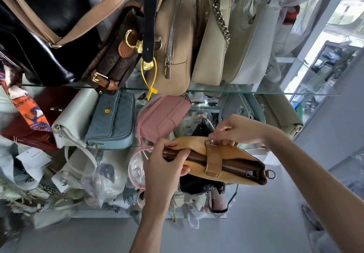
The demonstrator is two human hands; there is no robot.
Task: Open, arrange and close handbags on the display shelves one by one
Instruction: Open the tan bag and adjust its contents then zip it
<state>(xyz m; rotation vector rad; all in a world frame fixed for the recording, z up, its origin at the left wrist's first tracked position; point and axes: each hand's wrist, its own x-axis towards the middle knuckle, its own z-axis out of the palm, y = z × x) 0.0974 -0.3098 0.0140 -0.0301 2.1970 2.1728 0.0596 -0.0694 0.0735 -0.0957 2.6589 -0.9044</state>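
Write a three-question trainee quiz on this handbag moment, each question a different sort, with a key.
1. True or false: the tan handbag is held in both hands, in front of the shelves.
2. Multiple choice: the zipper pull sits near which end of the bag? A) the end gripped by the left hand B) the end with the metal ring C) under the strap
3. Fill in: the right hand pinches the metal clasp at the top of the ____.

Key: 1 true; 2 B; 3 strap.
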